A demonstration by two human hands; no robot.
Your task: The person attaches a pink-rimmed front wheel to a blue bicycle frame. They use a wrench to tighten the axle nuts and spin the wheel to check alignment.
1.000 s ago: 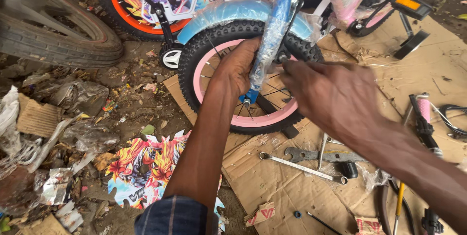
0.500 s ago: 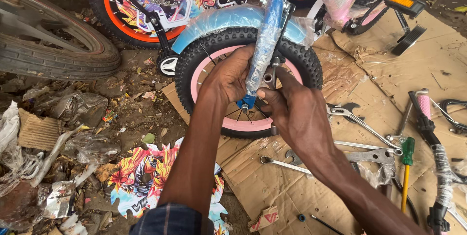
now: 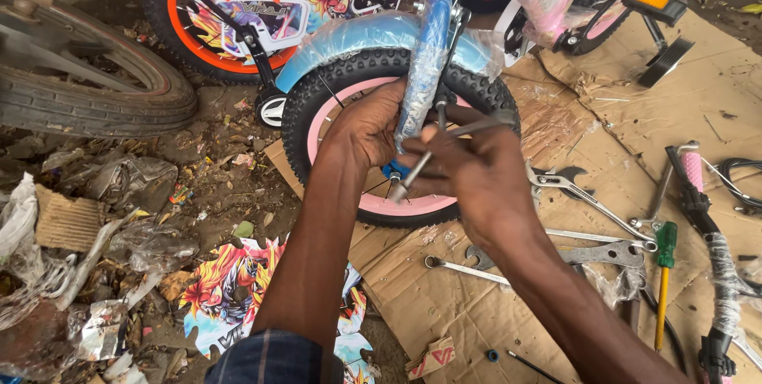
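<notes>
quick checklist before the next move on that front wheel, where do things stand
1. Left hand steadies the blue fork leg: ok.
2. Right hand has a firm hold on the metal tool: ok.
3. Tool tip seated on the axle nut: cannot tell, fingers hide it.
4. Front wheel centred under the blue mudguard: ok, as far as it shows.
5. Spare spanners within reach on the cardboard: ok.
6. Wheel sits firm on the ground: cannot tell.
</notes>
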